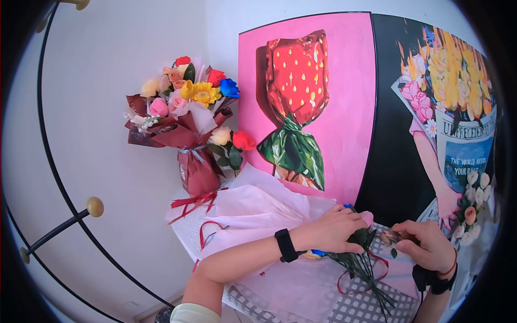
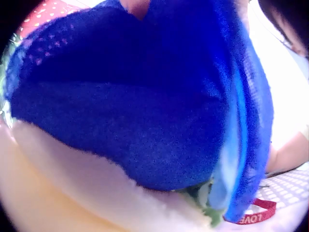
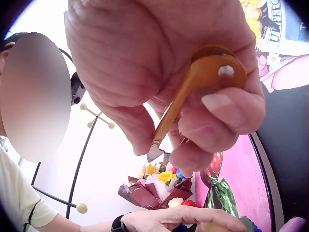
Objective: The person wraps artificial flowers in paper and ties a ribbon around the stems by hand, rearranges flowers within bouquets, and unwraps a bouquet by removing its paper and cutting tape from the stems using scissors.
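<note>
My left hand [image 1: 335, 229] is curled over a bunch of flowers, holding it by the heads and upper stems [image 1: 366, 266]; a pink flower [image 1: 367, 217] shows beside its fingers. Blue petals [image 2: 135, 125] fill most of the left wrist view, with a pale petal [image 2: 72, 169] below. My right hand [image 1: 428, 245], just right of the bunch, grips a small tool with a tan handle [image 3: 179, 99] and a short metal tip [image 3: 155, 153]. The tool's tip is near the leaves in the head view, but contact cannot be told.
A wrapped bouquet [image 1: 188, 129] stands at the back left, with loose roses [image 1: 243, 140] beside it. Pink wrapping paper [image 1: 264, 202] and red ribbon [image 1: 209, 229] lie on the table. Two paintings [image 1: 344, 107] lean behind; a black rack [image 1: 59, 183] stands left.
</note>
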Demonstrator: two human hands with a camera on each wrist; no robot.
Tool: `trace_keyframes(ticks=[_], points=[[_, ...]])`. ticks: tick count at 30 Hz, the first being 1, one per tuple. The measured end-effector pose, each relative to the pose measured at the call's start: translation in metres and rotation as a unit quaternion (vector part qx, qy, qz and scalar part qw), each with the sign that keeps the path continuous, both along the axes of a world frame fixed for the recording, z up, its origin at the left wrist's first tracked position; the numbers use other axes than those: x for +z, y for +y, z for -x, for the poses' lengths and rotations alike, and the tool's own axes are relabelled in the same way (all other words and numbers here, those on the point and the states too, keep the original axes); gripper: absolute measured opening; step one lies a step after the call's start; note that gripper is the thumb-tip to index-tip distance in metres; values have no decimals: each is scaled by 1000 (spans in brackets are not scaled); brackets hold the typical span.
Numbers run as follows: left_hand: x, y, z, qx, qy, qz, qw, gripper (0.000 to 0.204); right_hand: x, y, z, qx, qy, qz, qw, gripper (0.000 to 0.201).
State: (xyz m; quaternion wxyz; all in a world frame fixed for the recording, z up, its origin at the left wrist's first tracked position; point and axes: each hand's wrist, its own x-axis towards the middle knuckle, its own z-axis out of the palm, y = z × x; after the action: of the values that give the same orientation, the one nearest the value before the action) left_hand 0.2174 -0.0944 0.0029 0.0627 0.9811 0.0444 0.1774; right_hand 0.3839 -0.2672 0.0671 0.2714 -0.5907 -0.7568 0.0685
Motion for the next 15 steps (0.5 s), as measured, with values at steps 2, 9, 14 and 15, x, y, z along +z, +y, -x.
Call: trace_keyframes(ticks=[2, 9, 14, 15], points=[[1, 1, 2, 4, -8, 18, 1000, 52, 1, 0, 2, -2, 9, -2, 1000, 22], [3, 17, 16, 16, -16, 90, 996, 59, -3, 2, 2, -14, 5, -21, 1000, 18], [-5, 24, 13, 34, 5, 95, 995, 69, -4, 3, 2, -22, 4, -26, 999, 18], [-4, 23, 12, 32, 6, 94, 995, 69, -4, 3, 1, -22, -4, -23, 999, 18]])
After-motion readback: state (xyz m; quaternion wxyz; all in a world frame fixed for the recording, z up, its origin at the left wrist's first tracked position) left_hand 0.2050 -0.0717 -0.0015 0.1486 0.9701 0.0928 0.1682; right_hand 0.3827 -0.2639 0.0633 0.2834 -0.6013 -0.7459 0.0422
